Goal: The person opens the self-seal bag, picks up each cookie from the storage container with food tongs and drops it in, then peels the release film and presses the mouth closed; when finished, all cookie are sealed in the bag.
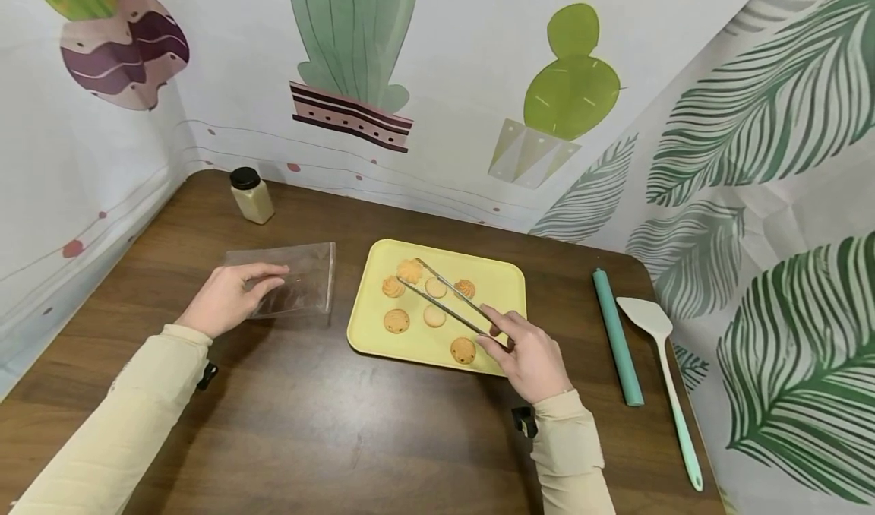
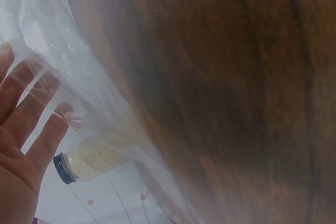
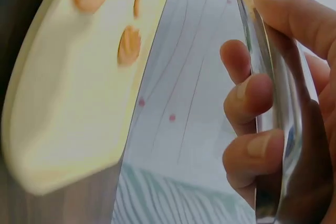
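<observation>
Near the far left corner of the yellow tray (image 1: 492, 276), steel tongs (image 3: 289, 93) gripped in the right hand's (image 1: 533, 355) curled fingers straddle a flower-shaped cookie (image 1: 409, 271); whether they bear its weight, I cannot tell. A gentle, even squeeze should avoid crumbling, with the left hand (image 1: 228, 298) steadily pinching the clear plastic bag (image 1: 311, 287) beyond the tray's left edge.

A golden scalloped cookie (image 1: 410, 271) sits between metal tongs (image 1: 454, 315).

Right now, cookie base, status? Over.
Left hand holding clear plastic bag. Right hand gripping metal tongs. Scalloped cookie between tips. Yellow tray rim between cookie and bag.
</observation>
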Demonstrator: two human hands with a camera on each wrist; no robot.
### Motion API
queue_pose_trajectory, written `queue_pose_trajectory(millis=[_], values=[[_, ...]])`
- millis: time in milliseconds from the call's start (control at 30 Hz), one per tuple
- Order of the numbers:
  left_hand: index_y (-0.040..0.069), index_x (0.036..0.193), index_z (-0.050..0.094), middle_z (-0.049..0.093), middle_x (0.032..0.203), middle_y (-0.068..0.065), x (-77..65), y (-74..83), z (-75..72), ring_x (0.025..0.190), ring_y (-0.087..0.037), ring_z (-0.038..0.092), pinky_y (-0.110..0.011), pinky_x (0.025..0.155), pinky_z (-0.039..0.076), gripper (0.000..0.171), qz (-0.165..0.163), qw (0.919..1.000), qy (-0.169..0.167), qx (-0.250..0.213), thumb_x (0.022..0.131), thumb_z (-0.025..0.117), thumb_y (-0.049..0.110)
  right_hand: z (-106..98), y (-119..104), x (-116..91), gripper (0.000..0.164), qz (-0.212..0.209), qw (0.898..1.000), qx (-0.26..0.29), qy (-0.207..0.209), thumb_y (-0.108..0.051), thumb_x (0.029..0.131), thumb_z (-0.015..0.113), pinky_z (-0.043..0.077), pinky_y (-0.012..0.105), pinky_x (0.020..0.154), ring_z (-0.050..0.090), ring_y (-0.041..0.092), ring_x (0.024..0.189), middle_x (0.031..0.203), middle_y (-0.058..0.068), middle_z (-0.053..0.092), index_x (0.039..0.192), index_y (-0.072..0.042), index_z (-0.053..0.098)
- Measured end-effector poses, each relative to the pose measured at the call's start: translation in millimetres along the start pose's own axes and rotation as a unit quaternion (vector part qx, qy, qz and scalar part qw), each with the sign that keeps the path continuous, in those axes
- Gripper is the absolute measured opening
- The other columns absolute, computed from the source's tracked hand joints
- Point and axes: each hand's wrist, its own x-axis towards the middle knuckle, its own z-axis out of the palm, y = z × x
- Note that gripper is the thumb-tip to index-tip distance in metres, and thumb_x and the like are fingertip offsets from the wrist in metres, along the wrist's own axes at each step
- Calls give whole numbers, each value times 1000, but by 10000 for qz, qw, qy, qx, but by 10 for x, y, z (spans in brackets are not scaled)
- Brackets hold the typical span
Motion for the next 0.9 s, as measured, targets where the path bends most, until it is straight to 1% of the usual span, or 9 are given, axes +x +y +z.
queue_pose_trajectory(millis=[133, 300, 400, 500, 600, 767, 900], values=[[14, 116, 72, 70, 115, -7, -11, 1, 1, 76, -18, 57, -30, 69, 44, 23, 20, 10000, -27, -5, 95, 65, 23, 91, -81, 97, 44, -151, 9998, 72, -75, -32, 89, 73, 36, 23, 46, 43, 2, 57, 87, -7, 63, 130, -20, 64], [12, 116, 72, 69, 116, -10, -25, 8, -2, 73, -19, 56, -29, 66, 43, 24, 90, 9999, -69, -15, 97, 63, 24, 188, -155, 181, 42, -399, 9992, 79, -6, -33, 90, 72, 37, 24, 47, 44, 3, 57, 86, -6, 63, 128, -18, 65], [13, 116, 72, 69, 116, -9, -21, 14, -5, 75, -18, 57, -30, 67, 44, 24, 76, 10000, -53, 1, 96, 64, 24, 246, -203, 231, 42, -502, 9987, 10, 25, -33, 89, 73, 38, 24, 47, 43, 4, 56, 85, -5, 63, 127, -18, 66], [14, 115, 72, 70, 114, -6, -16, 14, -11, 80, -16, 59, -32, 69, 45, 23, 50, 10000, 2, 27, 95, 66, 23, 299, -266, 289, 41, -520, 9986, -87, -43, -34, 89, 72, 37, 25, 46, 42, 4, 54, 85, -5, 62, 128, -21, 65], [14, 116, 72, 70, 115, -6, -18, 13, -20, 84, -16, 61, -32, 71, 46, 23, 100, 9999, -16, 47, 95, 65, 23, 347, -340, 333, 41, -516, 9985, -111, -139, -35, 90, 71, 37, 25, 46, 41, 5, 53, 85, -5, 61, 128, -23, 64], [12, 118, 71, 69, 116, -9, -30, 16, -17, 79, -18, 59, -30, 69, 45, 25, 228, 9997, -126, 42, 97, 63, 24, 404, -454, 396, 40, -663, 9976, -114, -186, -34, 89, 72, 39, 27, 47, 43, 7, 53, 85, -6, 60, 126, -20, 66], [12, 117, 71, 69, 116, -10, -43, 21, -15, 75, -18, 57, -30, 66, 44, 25, 227, 9997, -107, 51, 97, 63, 23, 452, -518, 447, 41, -771, 9963, -143, -340, -33, 90, 71, 43, 32, 49, 48, 10, 53, 88, -2, 63, 128, -20, 65]])
